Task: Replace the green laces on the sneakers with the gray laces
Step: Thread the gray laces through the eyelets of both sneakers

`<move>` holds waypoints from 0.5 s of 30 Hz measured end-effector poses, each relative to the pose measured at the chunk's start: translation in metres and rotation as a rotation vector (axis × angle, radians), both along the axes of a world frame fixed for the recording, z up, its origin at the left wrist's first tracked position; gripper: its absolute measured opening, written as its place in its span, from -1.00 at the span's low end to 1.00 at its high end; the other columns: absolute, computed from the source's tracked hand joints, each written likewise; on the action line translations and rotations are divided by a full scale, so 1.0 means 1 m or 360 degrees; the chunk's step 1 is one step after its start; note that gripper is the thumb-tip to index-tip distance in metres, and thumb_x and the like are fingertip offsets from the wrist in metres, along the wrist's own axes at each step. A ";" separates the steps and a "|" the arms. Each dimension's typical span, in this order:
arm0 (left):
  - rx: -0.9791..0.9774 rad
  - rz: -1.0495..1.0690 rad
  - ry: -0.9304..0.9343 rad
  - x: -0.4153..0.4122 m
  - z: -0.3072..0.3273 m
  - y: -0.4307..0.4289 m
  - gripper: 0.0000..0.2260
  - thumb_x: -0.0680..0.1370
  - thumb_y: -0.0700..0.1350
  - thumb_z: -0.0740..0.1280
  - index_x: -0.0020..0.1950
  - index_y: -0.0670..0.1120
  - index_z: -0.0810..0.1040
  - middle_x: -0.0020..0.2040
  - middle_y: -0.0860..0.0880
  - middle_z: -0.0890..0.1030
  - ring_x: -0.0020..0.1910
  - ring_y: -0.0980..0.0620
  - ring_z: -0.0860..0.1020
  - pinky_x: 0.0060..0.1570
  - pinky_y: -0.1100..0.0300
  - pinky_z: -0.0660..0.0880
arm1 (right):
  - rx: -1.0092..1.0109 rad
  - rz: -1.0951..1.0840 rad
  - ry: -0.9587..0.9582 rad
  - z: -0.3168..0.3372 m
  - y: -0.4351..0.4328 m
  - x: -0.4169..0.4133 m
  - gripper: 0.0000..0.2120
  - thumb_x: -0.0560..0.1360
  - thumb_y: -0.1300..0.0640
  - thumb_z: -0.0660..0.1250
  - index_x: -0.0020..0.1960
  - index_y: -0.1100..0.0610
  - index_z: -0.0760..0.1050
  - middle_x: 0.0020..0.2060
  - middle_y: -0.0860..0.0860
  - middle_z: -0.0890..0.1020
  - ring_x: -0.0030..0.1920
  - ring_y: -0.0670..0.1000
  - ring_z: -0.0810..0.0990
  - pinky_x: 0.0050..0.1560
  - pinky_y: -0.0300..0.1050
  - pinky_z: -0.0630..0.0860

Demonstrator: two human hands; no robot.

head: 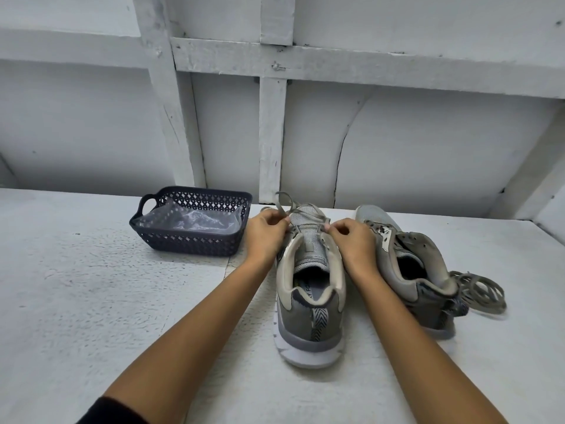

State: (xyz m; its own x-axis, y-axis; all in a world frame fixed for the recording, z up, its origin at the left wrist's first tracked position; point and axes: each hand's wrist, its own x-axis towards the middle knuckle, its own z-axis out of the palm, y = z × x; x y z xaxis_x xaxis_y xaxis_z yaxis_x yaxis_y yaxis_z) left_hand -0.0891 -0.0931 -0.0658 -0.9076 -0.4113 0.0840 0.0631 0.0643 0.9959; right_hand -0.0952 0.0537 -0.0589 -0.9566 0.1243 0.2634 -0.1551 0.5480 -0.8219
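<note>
Table [91,301]: rough white, holding a dark perforated plastic basket [195,240].
Left hand [264,232]: I pinch the grayish lace [286,203] on a gray mesh sneaker [308,301].
Right hand [351,240]: pinching it too.

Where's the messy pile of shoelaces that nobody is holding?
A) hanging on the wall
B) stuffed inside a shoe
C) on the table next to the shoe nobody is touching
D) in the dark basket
C: the loose pile of laces lies on the table beside the heel of the untouched sneaker; the basket holds only a clear plastic bag.
</note>
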 end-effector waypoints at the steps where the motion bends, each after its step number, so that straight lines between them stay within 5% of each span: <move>1: -0.0031 0.0000 0.0003 -0.001 0.000 0.000 -0.95 0.49 -0.27 0.37 -0.12 -0.15 0.60 -0.30 -0.03 0.60 -0.28 0.03 0.56 -0.05 0.05 0.56 | 0.0039 0.0033 -0.0008 0.001 0.002 0.000 -0.84 0.49 0.20 0.37 -0.06 0.30 0.63 -0.11 0.17 0.68 -0.07 0.09 0.60 -0.09 -0.18 0.37; 4: -0.0090 0.0006 -0.0002 -0.002 -0.001 -0.001 -0.95 0.49 -0.29 0.36 -0.10 -0.17 0.59 -0.32 -0.02 0.59 -0.30 0.05 0.55 -0.06 0.05 0.56 | 0.0072 0.0144 -0.0084 0.003 0.007 0.002 -0.83 0.47 0.30 0.36 0.04 0.28 0.63 -0.04 0.17 0.67 -0.08 0.00 0.57 -0.07 -0.28 0.38; 8: -0.0168 0.0030 0.0006 0.000 -0.002 -0.001 -0.95 0.50 -0.29 0.34 -0.07 -0.22 0.59 -0.33 0.01 0.57 -0.34 0.10 0.53 -0.11 0.11 0.55 | 0.0166 0.0147 -0.0145 0.003 0.010 0.002 -0.82 0.48 0.30 0.34 0.06 0.25 0.61 -0.25 0.07 0.60 -0.22 -0.03 0.50 -0.25 -0.25 0.33; 12: -0.0218 0.0008 0.0001 0.000 -0.001 -0.003 -0.96 0.50 -0.27 0.34 -0.09 -0.18 0.58 -0.28 -0.06 0.60 -0.25 -0.02 0.58 -0.07 0.05 0.56 | 0.0344 0.0046 -0.0177 0.006 0.009 0.002 -0.80 0.47 0.32 0.29 0.05 0.35 0.59 0.00 0.26 0.65 0.04 0.17 0.59 0.02 -0.12 0.40; 15: -0.0260 0.0009 -0.0002 0.000 -0.002 -0.005 -0.95 0.49 -0.26 0.35 -0.13 -0.13 0.57 -0.24 -0.09 0.62 -0.21 -0.05 0.59 -0.04 -0.02 0.58 | 0.0460 0.0051 -0.0222 0.007 0.008 0.001 -0.83 0.47 0.30 0.30 -0.05 0.36 0.62 -0.04 0.30 0.64 0.06 0.23 0.58 0.01 -0.07 0.39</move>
State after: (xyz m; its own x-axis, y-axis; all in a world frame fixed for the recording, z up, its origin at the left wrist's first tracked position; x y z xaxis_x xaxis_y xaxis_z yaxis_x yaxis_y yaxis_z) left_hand -0.0891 -0.0980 -0.0682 -0.9054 -0.3974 0.1493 0.0611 0.2260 0.9722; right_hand -0.0942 0.0617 -0.0516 -0.9882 0.0327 0.1498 -0.0730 0.7587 -0.6473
